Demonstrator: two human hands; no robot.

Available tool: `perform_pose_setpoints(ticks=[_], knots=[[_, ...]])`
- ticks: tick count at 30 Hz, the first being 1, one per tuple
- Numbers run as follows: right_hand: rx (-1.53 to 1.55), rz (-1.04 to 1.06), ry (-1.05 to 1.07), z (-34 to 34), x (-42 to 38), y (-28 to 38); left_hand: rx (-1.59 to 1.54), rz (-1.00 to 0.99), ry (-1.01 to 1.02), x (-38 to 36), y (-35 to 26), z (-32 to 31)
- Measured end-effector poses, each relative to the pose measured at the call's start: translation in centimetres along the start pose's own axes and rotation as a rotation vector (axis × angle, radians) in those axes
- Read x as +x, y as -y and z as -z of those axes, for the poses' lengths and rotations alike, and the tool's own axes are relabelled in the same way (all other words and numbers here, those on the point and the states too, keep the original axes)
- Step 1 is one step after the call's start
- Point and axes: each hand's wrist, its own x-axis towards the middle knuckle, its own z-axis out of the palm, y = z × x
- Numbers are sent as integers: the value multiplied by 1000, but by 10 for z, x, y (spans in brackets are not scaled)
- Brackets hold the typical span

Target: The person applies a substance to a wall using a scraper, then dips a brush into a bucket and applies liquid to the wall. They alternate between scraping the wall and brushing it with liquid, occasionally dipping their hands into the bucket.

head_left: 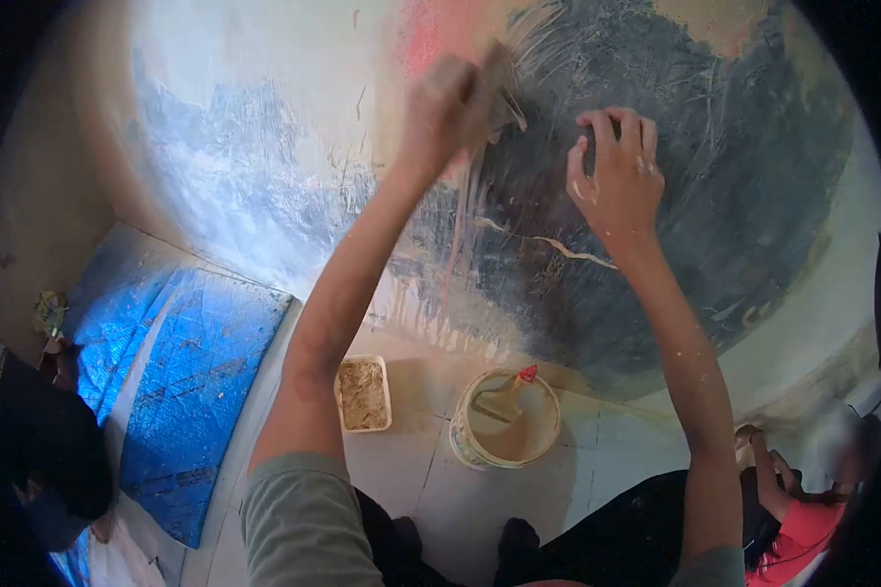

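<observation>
My left hand [442, 112] is raised against the painted wall [274, 127] and smeared by motion. Its fingers are closed around a blurred, brownish, flat-looking thing [494, 78] whose kind does not show. To its right, my right hand [619, 174] is at the dark painted area [754, 186], fingers bent and apart from the thumb, with nothing visible in them. Pale specks of paint or paste dot that hand and forearm. Scratch-like strokes and a thin, pale, peeling strip [568, 251] mark the dark surface near both hands.
On the tiled floor below stand a bucket [457, 445] of pale brown liquid holding a red-tipped brush [504, 401], and a small tub [387, 391] of brownish paste. Blue sheeting [181, 391] lies left. A person in dark clothing [49, 440] is far left; one in red [803, 538] sits right.
</observation>
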Motion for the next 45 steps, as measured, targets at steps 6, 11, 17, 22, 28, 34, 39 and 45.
perform_pose_setpoints(ticks=[6, 11, 17, 22, 28, 34, 39, 45], knots=[[-131, -18, 59, 17, -22, -24, -94, -244, 122, -5, 5, -7], [-271, -17, 8, 14, -30, -44, 13, 127, -33, 32, 8, 3], [-220, -26, 82, 18, -35, -56, 82, -48, 29, 27, -10, -5], [-168, -5, 197, 29, -36, -57, -109, 7, 60, 21, -7, -20], [-168, 13, 231, 27, -40, -60, 53, 270, -317, 61, 13, -2], [-154, 15, 241, 29, -40, -62, -16, -101, 2, 17, -5, -23], [-146, 21, 238, 27, -40, -59, -12, 26, -132, 14, -8, -10], [-144, 17, 227, 26, -39, -62, -112, 199, -243, 40, 10, -6]])
